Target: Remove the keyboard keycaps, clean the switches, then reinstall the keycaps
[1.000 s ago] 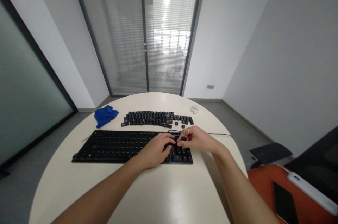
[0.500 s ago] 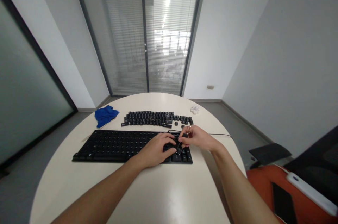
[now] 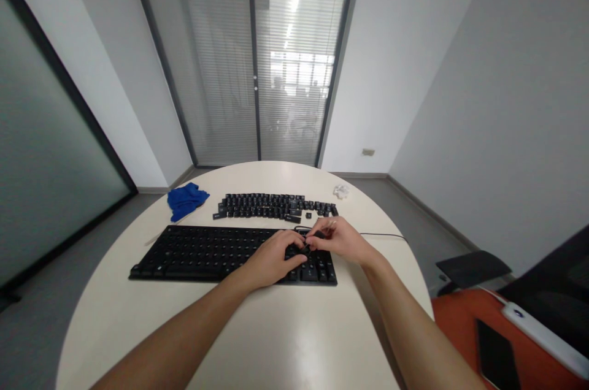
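Observation:
The black keyboard (image 3: 197,252) lies across the table in front of me, with the keycaps gone from most of it. Over its right end, my right hand (image 3: 338,240) is closed on a small dark tool with thin wires, which looks like a keycap puller (image 3: 319,235). Fingers cover much of that tool, and whether a keycap sits in its wires cannot be made out. My left hand (image 3: 275,260) rests on the keyboard just left of it, thumb and fingers apart, its fingertips close to the right hand's. Keys (image 3: 315,275) are still seated at the near right corner.
Behind the keyboard, loose keycaps (image 3: 257,206) stand in rows. A blue cloth (image 3: 186,201) lies at the left, a crumpled white wad (image 3: 341,192) at the right. A cable (image 3: 381,234) runs right. On an orange chair seat (image 3: 453,316) are a phone (image 3: 497,353) and a white power strip (image 3: 545,338).
My right hand has drawn the puller up off the keys and turned it toward my left hand's fingertips. The left hand has barely moved. The view has shifted slightly.

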Demonstrator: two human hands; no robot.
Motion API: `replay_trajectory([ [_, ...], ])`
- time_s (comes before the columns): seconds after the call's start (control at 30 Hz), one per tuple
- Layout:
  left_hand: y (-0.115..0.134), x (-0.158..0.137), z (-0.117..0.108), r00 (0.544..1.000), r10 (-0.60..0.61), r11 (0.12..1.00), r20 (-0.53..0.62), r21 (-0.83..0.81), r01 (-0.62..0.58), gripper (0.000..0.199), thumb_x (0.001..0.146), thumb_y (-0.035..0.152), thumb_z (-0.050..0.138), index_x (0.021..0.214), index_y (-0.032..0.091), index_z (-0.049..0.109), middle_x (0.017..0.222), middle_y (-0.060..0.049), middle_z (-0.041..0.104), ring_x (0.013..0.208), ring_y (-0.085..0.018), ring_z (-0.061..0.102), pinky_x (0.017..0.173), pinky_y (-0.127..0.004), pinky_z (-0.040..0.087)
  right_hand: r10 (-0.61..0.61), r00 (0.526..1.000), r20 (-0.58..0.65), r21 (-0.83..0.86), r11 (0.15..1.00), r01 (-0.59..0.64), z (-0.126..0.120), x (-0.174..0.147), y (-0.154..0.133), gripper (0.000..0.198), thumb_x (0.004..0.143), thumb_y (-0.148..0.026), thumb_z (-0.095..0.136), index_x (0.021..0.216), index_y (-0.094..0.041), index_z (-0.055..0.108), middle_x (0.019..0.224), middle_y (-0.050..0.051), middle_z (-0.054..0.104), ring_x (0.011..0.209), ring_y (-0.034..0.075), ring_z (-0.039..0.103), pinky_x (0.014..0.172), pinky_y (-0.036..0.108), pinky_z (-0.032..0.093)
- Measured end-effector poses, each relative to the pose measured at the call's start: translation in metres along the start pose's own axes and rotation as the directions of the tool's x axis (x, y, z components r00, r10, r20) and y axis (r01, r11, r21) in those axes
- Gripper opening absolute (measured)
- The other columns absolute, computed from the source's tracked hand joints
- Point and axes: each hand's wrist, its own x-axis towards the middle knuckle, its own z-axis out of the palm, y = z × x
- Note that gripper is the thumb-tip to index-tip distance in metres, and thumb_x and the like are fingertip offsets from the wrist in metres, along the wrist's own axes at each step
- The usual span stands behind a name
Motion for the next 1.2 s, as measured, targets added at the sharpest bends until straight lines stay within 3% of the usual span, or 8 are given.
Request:
replay_trajectory([
  [0.27,0.001,0.005,-0.005,0.988,-0.156,0.986,0.008,-0.063,0.156,0.015,0.081,0.015,0.072,0.095,0.019,0.069,0.102,-0.004,0.072,0.099,-0.021,0.064,0.093,-0.033,0.046,0.035,0.999,-0.001,-0.053,0.998,-0.035,0.005,0.002,-0.001,0.033,0.082,-0.049,0.070,0.084,-0.016,0.072,0.067,0.004,0.072,0.061,0.016,0.065,0.056,0.025,0.048],
  [0.47,0.001,0.009,-0.007,0.982,-0.186,0.942,-0.017,-0.286,0.174,0.031,0.072,0.011,0.078,0.100,0.017,0.065,0.095,-0.002,0.069,0.093,-0.020,0.063,0.089,-0.032,0.047,0.052,0.999,-0.001,-0.046,0.998,-0.052,0.006,0.003,-0.007,0.033,0.086,-0.051,0.066,0.084,-0.018,0.069,0.067,0.004,0.072,0.061,0.017,0.066,0.055,0.026,0.047],
  [0.6,-0.003,0.009,-0.004,0.985,-0.174,0.929,-0.016,-0.334,0.159,0.035,0.071,0.010,0.079,0.100,0.017,0.062,0.091,-0.001,0.066,0.090,-0.018,0.063,0.088,-0.032,0.047,0.044,0.999,-0.009,-0.082,0.996,-0.045,0.007,0.003,-0.007,0.033,0.087,-0.051,0.065,0.083,-0.019,0.068,0.066,0.003,0.072,0.058,0.017,0.064,0.054,0.025,0.046],
  [0.77,-0.001,0.007,-0.003,0.981,-0.158,0.966,-0.109,-0.223,0.131,0.035,0.073,0.007,0.076,0.104,0.019,0.062,0.095,-0.001,0.067,0.091,-0.018,0.063,0.086,-0.031,0.048,0.074,0.995,-0.072,-0.053,0.996,-0.078,0.010,0.006,-0.007,0.035,0.087,-0.052,0.064,0.081,-0.018,0.066,0.065,0.004,0.072,0.060,0.018,0.067,0.056,0.026,0.050],
  [0.93,0.003,0.002,-0.003,0.982,-0.092,0.995,-0.163,0.012,0.095,0.018,0.080,0.013,0.075,0.095,0.021,0.069,0.097,-0.002,0.073,0.092,-0.020,0.067,0.086,-0.031,0.050,0.149,0.983,-0.104,0.063,0.988,-0.143,0.017,0.009,-0.004,0.039,0.083,-0.056,0.066,0.076,-0.018,0.062,0.063,0.004,0.072,0.059,0.020,0.069,0.059,0.029,0.055],
  [1.2,-0.002,-0.003,0.005,0.972,-0.040,0.953,-0.230,0.284,0.106,0.020,0.090,0.019,0.068,0.108,0.027,0.072,0.113,0.002,0.075,0.102,-0.020,0.072,0.095,-0.033,0.053,0.156,0.956,-0.249,-0.008,0.987,-0.164,0.021,0.012,0.007,0.033,0.086,-0.049,0.062,0.072,-0.021,0.055,0.062,0.004,0.072,0.058,0.021,0.069,0.057,0.029,0.052],
])
